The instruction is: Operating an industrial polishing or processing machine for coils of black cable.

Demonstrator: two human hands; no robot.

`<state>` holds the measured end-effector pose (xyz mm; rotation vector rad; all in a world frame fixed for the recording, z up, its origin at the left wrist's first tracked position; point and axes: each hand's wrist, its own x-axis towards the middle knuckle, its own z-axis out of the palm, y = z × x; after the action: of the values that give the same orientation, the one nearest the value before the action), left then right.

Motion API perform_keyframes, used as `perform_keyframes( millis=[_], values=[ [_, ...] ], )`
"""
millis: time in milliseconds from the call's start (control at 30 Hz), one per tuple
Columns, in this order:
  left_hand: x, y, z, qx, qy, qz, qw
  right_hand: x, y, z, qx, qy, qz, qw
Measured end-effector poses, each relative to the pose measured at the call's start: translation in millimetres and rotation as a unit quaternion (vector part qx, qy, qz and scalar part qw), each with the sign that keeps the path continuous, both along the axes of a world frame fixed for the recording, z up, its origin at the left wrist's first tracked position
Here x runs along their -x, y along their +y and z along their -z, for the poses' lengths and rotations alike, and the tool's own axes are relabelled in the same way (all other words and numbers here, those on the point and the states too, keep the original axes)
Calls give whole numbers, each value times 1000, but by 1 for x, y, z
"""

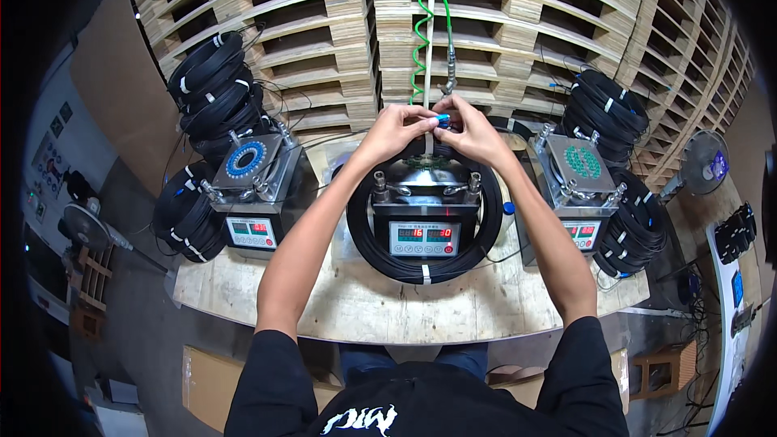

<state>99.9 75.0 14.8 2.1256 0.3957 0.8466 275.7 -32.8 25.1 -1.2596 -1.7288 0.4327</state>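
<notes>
I've got left hand and right hand pinching a small bright-blue plastic-looking piece above the boxy black metal machine; it's probably light, stiff, slippery, so I'd grip its sides.

This is an industrial workshop: stacked pale wooden pallets rise behind a worn wooden table, which carries three boxy metal machines with red-lit digital displays and bundled coils of black cable.

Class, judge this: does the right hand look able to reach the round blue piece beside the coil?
Probably yes: the round blue piece lies uncovered near the right forearm, though the right hand seems busy pinching a small blue part.
</notes>
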Motion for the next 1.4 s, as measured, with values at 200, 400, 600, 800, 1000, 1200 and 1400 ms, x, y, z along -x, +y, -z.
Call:
perform_keyframes(
  millis=[200,400,600,800,1000,1200,1400],
  values=[
    [3,3,-3,174,-4,74,982,1,6,19,13,195,-73,978],
    [8,22,-4,262,28,102,959,-4,8,27,-50,103,6,993],
    [24,26,6,22,38,2,999,-20,-27,17,-137,-140,73,978],
    [37,23,-2,-159,54,-39,985,-29,-32,13,-53,-305,117,944],
    [43,21,23,-169,121,-37,977,-31,-18,28,-91,-271,98,953],
    [43,-9,3,-248,197,-44,947,-13,-22,-5,106,-206,95,968],
    [48,-15,12,-341,202,-58,916,15,-36,36,-74,-302,157,937]
  ],
)
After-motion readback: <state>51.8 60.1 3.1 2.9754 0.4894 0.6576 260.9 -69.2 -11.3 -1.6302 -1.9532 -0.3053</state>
